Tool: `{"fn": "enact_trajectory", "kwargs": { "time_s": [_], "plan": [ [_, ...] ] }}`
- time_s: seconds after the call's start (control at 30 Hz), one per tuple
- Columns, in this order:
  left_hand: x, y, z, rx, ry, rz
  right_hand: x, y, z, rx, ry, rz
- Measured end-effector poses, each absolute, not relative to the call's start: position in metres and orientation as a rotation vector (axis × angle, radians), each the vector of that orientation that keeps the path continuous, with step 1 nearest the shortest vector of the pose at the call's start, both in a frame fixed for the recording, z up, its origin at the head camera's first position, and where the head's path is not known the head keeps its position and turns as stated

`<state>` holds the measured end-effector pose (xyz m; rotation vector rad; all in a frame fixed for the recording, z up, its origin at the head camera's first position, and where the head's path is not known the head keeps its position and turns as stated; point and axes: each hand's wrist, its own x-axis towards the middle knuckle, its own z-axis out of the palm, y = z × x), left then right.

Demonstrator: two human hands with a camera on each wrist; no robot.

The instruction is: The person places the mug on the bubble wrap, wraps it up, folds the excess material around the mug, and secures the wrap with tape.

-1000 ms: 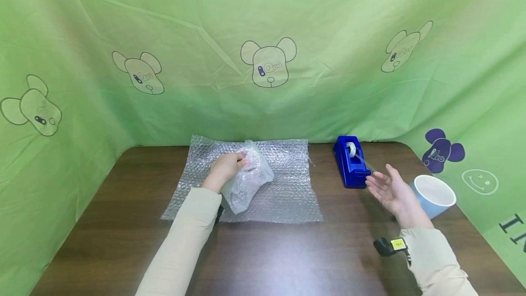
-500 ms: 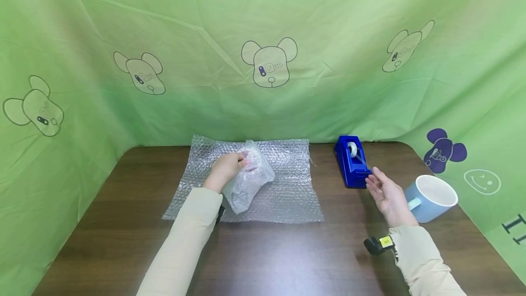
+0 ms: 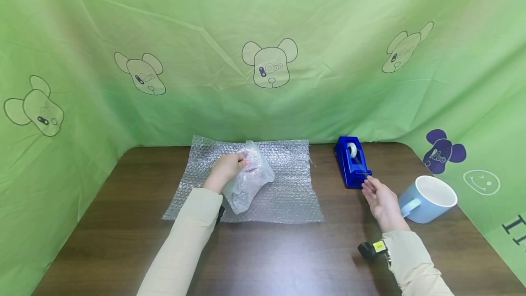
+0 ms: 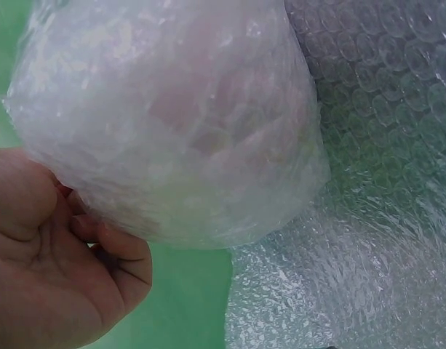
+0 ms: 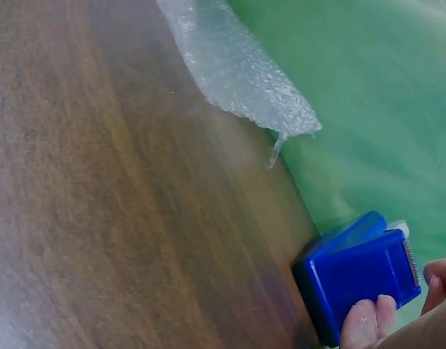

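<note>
My left hand holds a bubble-wrapped bundle down on a flat bubble wrap sheet. In the left wrist view, my curled fingers tuck against the side of the bundle; pinkish patches show through the plastic and its contents are hidden. My right hand is at the front of a blue tape dispenser, thumb and fingertips together by the toothed cutter, pinching the tape end; the clear tape is hard to make out. In the right wrist view, other fingertips lie by the side of the dispenser.
A light blue mug with a white inside stands right of my right forearm, handle toward the hand. The brown wooden table ends at a green cloth backdrop with bear drawings. A small camera sits on my right wrist.
My right hand has come left and down, from out in front of the dispenser to its cutter, bringing in the tape that ran out from the roll. The mug's handle has come into view.
</note>
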<state>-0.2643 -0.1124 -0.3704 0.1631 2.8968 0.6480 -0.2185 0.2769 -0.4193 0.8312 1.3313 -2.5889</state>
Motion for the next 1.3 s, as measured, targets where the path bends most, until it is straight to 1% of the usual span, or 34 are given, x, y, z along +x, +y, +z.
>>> {"fn": "enact_trajectory", "kwargs": {
  "time_s": [0.2,0.53,0.83,1.0,1.3],
  "plan": [
    [-0.265,-0.112,-0.371,0.157,2.889,0.654,-0.219,0.271,-0.421,0.876,1.458,-2.621],
    [-0.266,-0.112,-0.371,0.157,2.882,0.65,-0.22,0.269,-0.422,0.96,1.261,-2.757],
    [-0.265,-0.112,-0.37,0.152,2.885,0.646,-0.22,0.264,-0.422,1.032,1.361,-2.765],
    [-0.264,-0.112,-0.369,0.149,2.874,0.656,-0.221,0.262,-0.421,1.095,1.213,-2.786],
    [-0.264,-0.112,-0.369,0.152,2.883,0.659,-0.226,0.263,-0.424,1.05,0.934,-2.831]
  ]
}}
